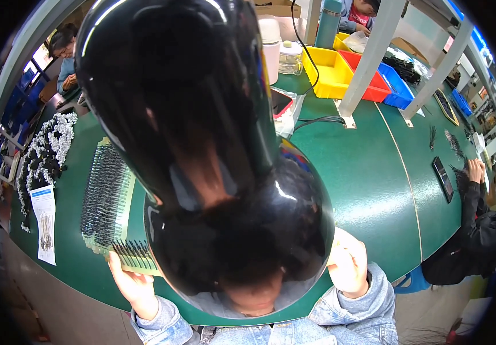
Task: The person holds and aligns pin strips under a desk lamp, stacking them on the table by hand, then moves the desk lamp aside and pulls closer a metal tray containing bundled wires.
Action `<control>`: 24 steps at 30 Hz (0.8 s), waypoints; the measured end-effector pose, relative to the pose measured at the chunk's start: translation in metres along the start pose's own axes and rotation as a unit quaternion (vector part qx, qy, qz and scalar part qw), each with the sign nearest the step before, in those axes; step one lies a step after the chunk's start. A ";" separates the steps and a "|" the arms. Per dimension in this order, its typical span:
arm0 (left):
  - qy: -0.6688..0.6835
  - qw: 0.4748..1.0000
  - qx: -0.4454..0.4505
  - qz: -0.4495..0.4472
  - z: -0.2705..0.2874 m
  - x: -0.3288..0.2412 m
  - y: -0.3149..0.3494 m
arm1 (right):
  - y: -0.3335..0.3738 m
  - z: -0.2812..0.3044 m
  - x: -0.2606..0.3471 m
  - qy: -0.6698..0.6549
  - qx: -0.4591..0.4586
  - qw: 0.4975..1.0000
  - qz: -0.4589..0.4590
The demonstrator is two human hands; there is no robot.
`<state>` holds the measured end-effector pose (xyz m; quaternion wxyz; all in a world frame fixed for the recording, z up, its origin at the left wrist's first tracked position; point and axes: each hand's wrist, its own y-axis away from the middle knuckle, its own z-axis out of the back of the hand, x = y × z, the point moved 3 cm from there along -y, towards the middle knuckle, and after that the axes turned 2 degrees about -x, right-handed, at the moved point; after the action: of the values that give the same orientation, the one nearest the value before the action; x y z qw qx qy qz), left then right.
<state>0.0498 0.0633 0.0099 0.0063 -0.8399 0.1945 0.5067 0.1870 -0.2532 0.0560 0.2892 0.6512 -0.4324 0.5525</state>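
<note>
A large glossy black rounded object [236, 230], perhaps a lamp head, fills the middle of the view and hides the table between my hands. At its lower left, my left hand [133, 284] pinches the end of a pale green strip [136, 265] set with upright black pins. My right hand [348, 264] is closed at the object's right side. A pale edge at its fingers looks like the same strip's other end; the strip's middle is hidden. Just beyond my left hand lies a pale green rack [107, 195] with rows of similar black pins.
On the green table [369, 184], black and white small parts [46, 149] lie far left by a paper packet [45, 224]. Yellow [325, 72], red [374, 86] and blue bins [397, 86] stand behind metal posts. A black phone [442, 179] lies right, near another person's arm.
</note>
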 end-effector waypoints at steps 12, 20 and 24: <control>0.016 0.991 0.127 0.033 0.000 -0.001 -0.004 | 0.000 -0.002 0.003 -0.063 0.013 0.997 -0.034; 0.013 0.999 0.036 0.016 -0.012 -0.004 0.003 | -0.003 -0.001 -0.002 -0.076 -0.017 0.996 -0.033; 0.014 0.996 0.087 -0.006 -0.021 -0.001 0.021 | -0.005 0.009 -0.004 -0.119 -0.088 0.988 -0.039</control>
<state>0.0604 0.0396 0.0245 0.0795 -0.8444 0.2323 0.4761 0.1956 -0.2574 0.0507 0.3131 0.7008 -0.4849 0.4192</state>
